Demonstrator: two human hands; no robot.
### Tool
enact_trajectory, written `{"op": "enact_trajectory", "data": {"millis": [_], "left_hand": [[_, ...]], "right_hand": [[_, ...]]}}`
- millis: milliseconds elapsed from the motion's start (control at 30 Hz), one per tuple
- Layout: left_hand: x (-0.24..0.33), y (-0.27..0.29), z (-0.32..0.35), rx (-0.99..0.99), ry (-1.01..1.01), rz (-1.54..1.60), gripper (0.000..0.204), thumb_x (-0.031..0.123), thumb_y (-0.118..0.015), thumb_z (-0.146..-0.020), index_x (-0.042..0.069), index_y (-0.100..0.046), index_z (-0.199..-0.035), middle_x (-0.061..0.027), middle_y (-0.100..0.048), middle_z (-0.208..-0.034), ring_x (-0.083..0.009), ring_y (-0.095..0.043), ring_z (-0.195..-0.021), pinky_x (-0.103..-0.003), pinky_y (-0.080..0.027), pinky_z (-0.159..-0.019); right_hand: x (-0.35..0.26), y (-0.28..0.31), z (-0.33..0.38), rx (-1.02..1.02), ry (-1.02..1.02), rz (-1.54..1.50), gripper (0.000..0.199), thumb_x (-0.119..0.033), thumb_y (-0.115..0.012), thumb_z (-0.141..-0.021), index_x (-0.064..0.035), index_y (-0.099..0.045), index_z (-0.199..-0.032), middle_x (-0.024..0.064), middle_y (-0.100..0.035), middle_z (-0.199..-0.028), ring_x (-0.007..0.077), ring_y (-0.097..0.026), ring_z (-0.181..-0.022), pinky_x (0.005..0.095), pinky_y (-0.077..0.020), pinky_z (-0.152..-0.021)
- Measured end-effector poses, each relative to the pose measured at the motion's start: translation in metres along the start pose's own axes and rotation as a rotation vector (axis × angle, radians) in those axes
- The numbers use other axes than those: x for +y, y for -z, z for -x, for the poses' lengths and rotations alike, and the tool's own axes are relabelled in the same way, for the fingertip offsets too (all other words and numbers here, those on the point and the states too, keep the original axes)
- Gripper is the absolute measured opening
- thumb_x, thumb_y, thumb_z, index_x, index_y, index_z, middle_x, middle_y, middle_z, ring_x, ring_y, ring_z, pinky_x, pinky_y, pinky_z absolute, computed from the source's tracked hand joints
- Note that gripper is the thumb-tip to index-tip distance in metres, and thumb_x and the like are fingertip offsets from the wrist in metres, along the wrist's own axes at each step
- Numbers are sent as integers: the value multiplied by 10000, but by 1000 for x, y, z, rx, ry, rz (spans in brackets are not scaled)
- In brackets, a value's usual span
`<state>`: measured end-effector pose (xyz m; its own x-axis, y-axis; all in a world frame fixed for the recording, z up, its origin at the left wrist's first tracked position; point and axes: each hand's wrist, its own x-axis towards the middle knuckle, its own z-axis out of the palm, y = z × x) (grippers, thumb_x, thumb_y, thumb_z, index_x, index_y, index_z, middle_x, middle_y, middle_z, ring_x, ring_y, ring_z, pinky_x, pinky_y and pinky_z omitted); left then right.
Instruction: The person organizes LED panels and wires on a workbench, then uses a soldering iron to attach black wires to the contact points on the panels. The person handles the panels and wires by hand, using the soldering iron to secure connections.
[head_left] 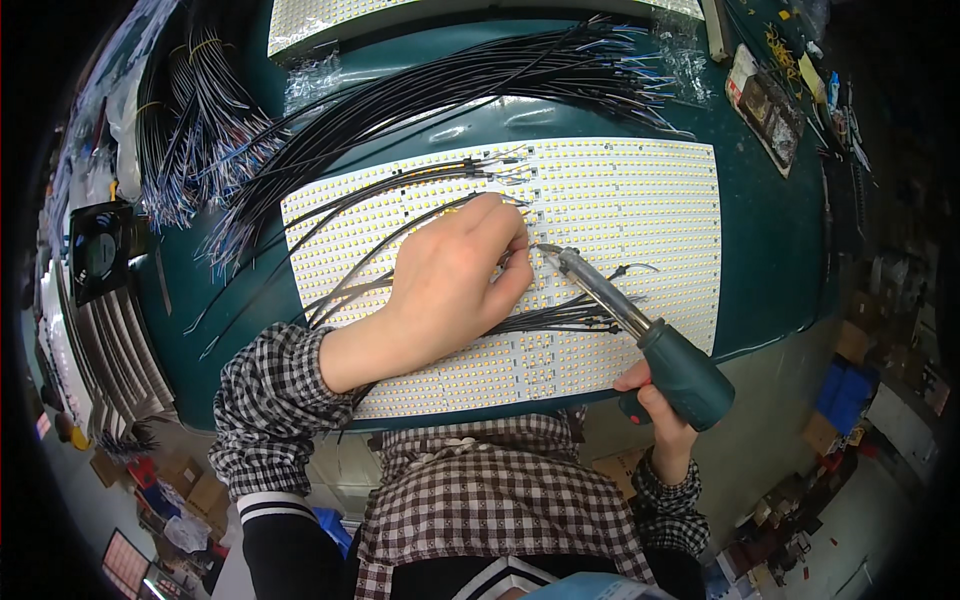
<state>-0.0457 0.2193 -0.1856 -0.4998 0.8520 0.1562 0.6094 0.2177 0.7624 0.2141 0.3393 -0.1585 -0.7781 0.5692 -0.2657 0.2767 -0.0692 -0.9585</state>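
A white LED panel [650, 220] with rows of small yellow diodes lies on the green table before me. Over its middle, my left hand [460, 265] is pinched closed; a thin black cable appears to run into its fingertips, whose ends are partly hidden. My right hand [660, 405] grips a green-handled soldering iron [690, 375] at the panel's near edge. The iron's tip [545, 248] points at the column of solder pads, close beside my left fingertips. Black cables [430, 175] with stripped ends lie across the panel's upper left. Another bunch of black cables [560, 318] rests below my left hand.
A long bundle of black cables [430, 85] lies beyond the panel, with tied wire bundles [200, 120] at the far left. A small black fan [100, 250] stands at the left edge. A stained solder tray [765, 110] sits at the far right of the green table [775, 240].
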Motion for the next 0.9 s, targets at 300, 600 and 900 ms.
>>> {"op": "enact_trajectory", "data": {"millis": [300, 600, 900], "left_hand": [[0, 0, 1, 0, 4, 7, 119, 17, -646, -729, 49, -538, -769, -61, -545, -719, -200, -571, -584, -301, -447, -510], [1, 1, 1, -16, 16, -13, 115, 37, -657, -738, 52, -557, -794, -64, -556, -742, -208, -584, -618, -304, -454, -534], [30, 25, 36, -162, -186, -161, 302, 83, -742, -703, 57, -594, -965, -89, -563, -912, -279, -556, -815, -362, -455, -667]], "right_hand": [[-5, -3, -4, 26, 50, -95, 171, -21, -647, -823, 55, -626, -974, 123, -661, -859, 204, -632, -793, 320, -508, -726], [-11, -4, -6, 130, 84, -21, 465, -276, -630, -855, 136, -546, -1055, 150, -610, -790, 228, -619, -688, 339, -535, -632], [-9, 6, -1, 257, 187, -75, 536, -280, -599, -885, 156, -489, -1177, 136, -579, -822, 217, -608, -709, 328, -565, -594]]}}
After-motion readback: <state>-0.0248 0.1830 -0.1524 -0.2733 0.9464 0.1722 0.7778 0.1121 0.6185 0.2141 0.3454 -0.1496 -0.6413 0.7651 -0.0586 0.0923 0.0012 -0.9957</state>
